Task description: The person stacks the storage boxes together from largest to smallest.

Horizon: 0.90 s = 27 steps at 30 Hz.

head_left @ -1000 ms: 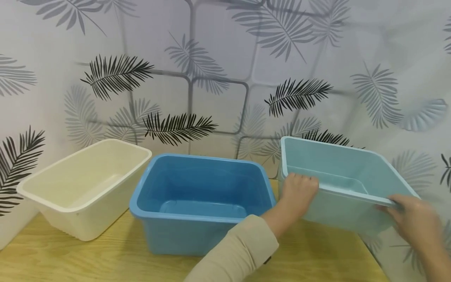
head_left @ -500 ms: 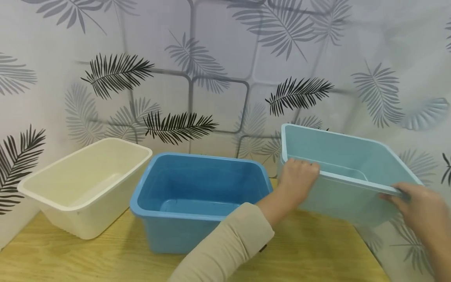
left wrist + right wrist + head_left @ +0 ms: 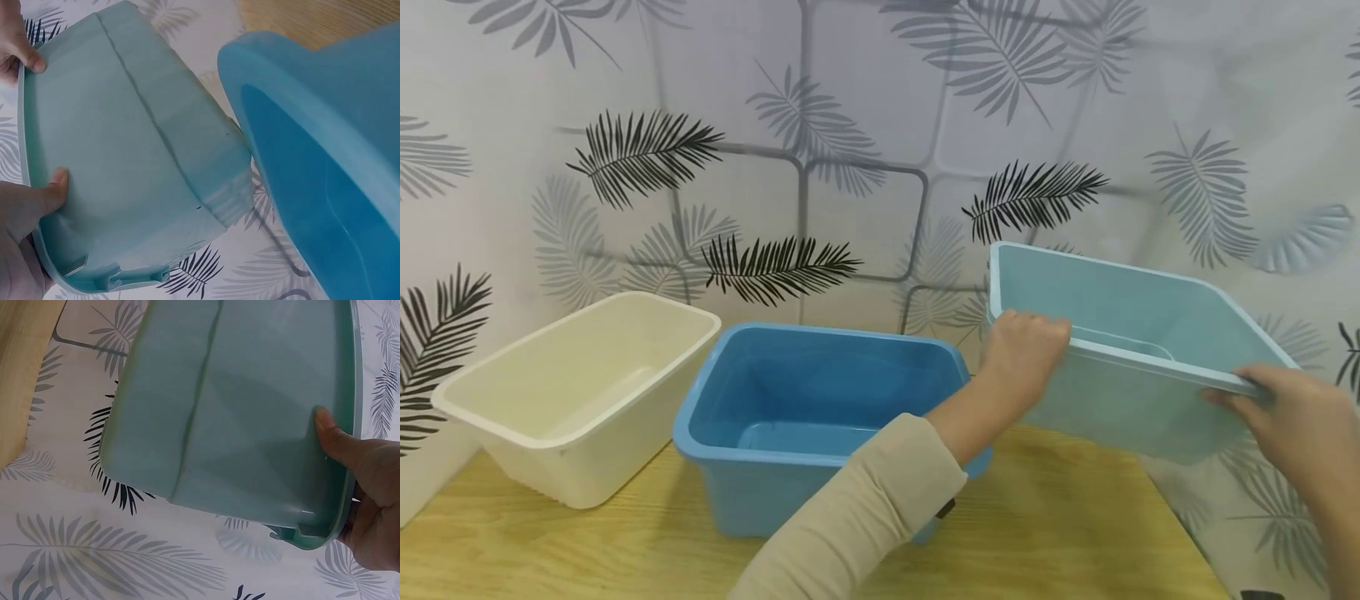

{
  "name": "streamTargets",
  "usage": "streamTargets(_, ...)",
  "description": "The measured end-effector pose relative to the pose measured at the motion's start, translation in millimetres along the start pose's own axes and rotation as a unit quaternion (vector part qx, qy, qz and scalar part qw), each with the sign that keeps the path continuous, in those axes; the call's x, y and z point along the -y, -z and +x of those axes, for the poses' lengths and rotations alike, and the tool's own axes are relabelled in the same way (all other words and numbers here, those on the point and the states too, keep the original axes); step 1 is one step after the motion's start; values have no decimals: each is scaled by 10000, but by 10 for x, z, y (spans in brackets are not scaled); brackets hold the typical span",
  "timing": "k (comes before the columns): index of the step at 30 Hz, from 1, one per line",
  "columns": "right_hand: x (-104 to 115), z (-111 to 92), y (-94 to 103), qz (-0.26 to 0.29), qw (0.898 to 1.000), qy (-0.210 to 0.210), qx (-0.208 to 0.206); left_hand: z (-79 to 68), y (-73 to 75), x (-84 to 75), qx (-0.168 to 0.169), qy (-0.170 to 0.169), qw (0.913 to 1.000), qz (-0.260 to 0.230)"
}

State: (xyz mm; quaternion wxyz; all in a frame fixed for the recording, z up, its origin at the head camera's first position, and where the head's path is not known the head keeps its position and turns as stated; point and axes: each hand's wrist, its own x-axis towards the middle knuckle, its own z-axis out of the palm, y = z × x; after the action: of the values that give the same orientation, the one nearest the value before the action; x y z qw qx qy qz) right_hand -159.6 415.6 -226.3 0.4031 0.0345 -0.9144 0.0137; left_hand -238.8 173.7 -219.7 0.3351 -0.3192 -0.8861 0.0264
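Observation:
A pale teal plastic tub [image 3: 1135, 400] is held up off the table at the right, tilted down toward its right end. My left hand [image 3: 1024, 350] grips its near rim close to the left corner, with the thumb flat on the outer wall in the left wrist view. Near the right corner of that rim, my right hand [image 3: 1292, 412] holds on too, thumb [image 3: 331, 431] outside and fingers over the edge. A deeper blue tub [image 3: 775, 492] stands on the table just left of it, partly covered by my left forearm.
At the far left a cream tub [image 3: 602, 450] sits angled beside the blue one. The wooden table [image 3: 1075, 533] ends at a slanting right edge. Behind everything hangs a leaf-patterned cloth [image 3: 865, 108]. A small dark object [image 3: 946, 508] shows by my left sleeve.
Both hands have raised the pale teal tub, and it has shifted slightly left. My left forearm has moved up and left across the blue tub. The blue and cream tubs stay put.

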Motion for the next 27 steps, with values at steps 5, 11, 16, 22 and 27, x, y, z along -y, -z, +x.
streamTargets(5, 26, 32, 15, -17, 10000, 40, -4, -24, 33, 44, -199, 58, 9998, -54)
streamTargets(11, 82, 65, 32, -45, 10000, 77, 31, -64, 82, 109, -77, 90, 9997, -210)
streamTargets(16, 130, 71, 14, 28, 9996, 274, -108, -125, 85, 179, -210, 65, 9994, -273)
streamTargets(22, 214, 97, 1, 144, 9995, 292, -8, -208, 72, 268, -531, 110, 9982, -249)
streamTargets(27, 287, 144, -31, 179, 9986, 493, -48, -260, 93, 351, -386, 181, 9986, -315)
